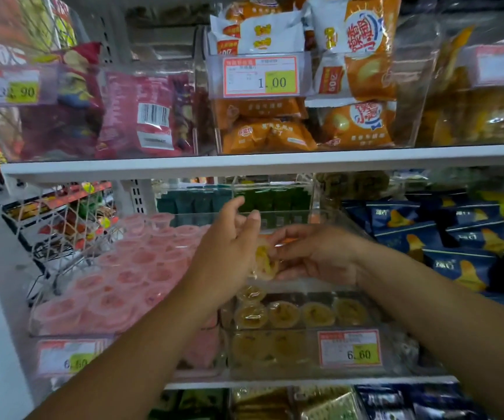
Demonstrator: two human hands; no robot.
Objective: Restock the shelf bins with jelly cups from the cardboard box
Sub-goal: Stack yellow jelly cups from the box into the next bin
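A clear shelf bin (299,371) with a 6.60 price tag holds a row of yellow jelly cups (317,313) at its front. Above that bin, my right hand (317,256) pinches one yellow jelly cup (265,262) between thumb and fingers. My left hand (229,253) is right beside the cup, its palm against it and its fingers loosely spread upward. To the left, a second clear bin (62,334) is full of pink jelly cups (117,286). The cardboard box is out of view.
The white upper shelf edge (244,165) hangs just above my hands. Blue snack packs (444,237) fill the bin to the right. Green packets (275,201) sit behind the yellow-cup bin. A wire basket (62,237) stands at the left.
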